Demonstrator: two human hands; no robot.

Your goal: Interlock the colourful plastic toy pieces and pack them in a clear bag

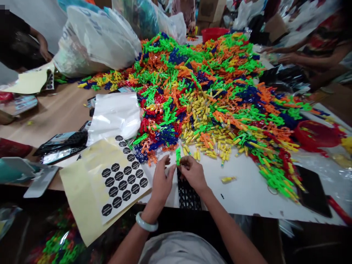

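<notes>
My right hand (192, 172) pinches a small bright green plastic toy piece (178, 156) between thumb and fingers, close to the table's front edge. Just left of it is my left hand (162, 180), its thumb and fingers apart and nothing visible in them; a pale bangle (146, 222) circles that wrist. Below both hands lies a black patterned packet (189, 196), partly covered by my right hand. A sheet of black octagonal stickers (125, 183) rests on yellowish backing paper left of my left hand. Beyond my fingers lie many yellow crayon-like pieces (198, 110).
A large heap of coloured plastic pieces (176, 73) fills the table's middle. White plastic bags (115, 117) lie at left, near a stuffed bag (93, 40). Red basins (316, 135) and a dark tablet-like slab (313, 190) are at right. Other people work around the table.
</notes>
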